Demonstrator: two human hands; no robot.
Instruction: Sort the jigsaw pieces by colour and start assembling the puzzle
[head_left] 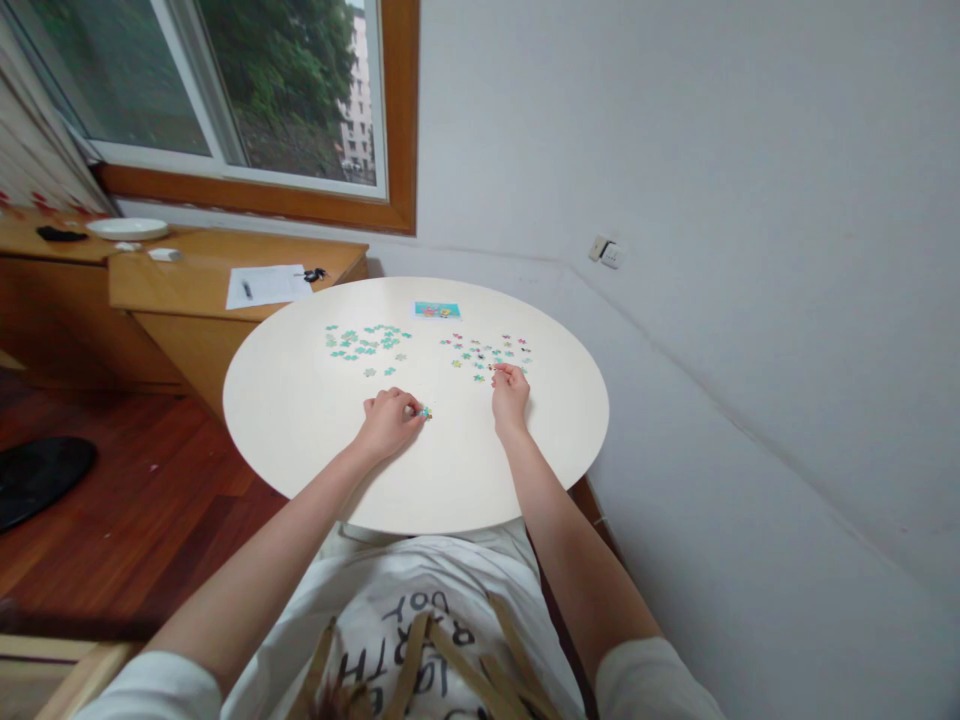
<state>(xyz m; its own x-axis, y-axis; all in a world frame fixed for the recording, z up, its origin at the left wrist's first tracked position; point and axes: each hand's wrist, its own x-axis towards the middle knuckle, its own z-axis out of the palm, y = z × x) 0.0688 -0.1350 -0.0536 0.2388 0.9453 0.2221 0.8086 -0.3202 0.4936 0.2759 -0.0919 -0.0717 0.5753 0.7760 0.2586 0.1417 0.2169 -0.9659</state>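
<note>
On a white oval table (300,420) lie many small jigsaw puzzle pieces. My left hand (390,422) is closed, with thumb and finger pinched at a teal and yellow puzzle piece (427,413) near the table's middle. To the right, my right hand (511,396) is also closed, its fingertips on a small reddish puzzle piece (493,368) at the near edge of the right-hand group. Mostly green pieces (366,348) form a loose group at the left. Mixed-colour pieces (480,355) are scattered beyond my right hand, which may hide some.
A blue picture card (437,310) lies at the table's far side. Left of the table, a wooden desk (180,285) bears a paper sheet (262,287), dark keys (315,275) and a white plate (127,229). A wall (712,250) stands close on the right.
</note>
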